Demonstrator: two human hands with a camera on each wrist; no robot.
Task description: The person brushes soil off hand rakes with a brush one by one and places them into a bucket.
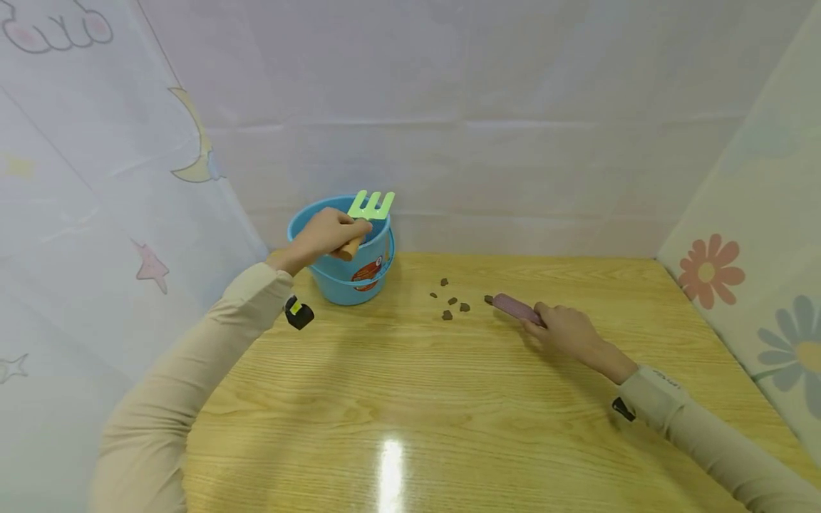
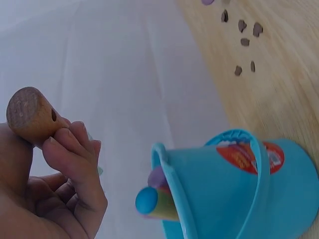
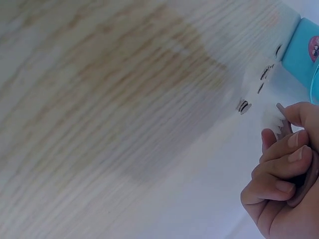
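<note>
My left hand (image 1: 327, 231) grips the wooden handle (image 2: 37, 114) of a toy garden fork with green prongs (image 1: 370, 211). It is over the blue bucket (image 1: 330, 288), and the prongs overlap the far rim in the head view. Inside the bucket, a blue-tipped handle (image 2: 147, 200) and a purple one lean out at the rim. In my right hand (image 1: 567, 331) is a purple brush (image 1: 513, 306) with white bristles (image 3: 277, 127), held low over the table. A brown chip (image 1: 489, 300) lies right at the brush's tip.
Several small brown chips (image 1: 465, 307) are scattered between the bucket and the brush on the wooden table (image 1: 321, 399). Patterned cloth sheets (image 1: 449, 142) enclose the back and both sides. A black device (image 1: 298, 313) is strapped to the left wrist.
</note>
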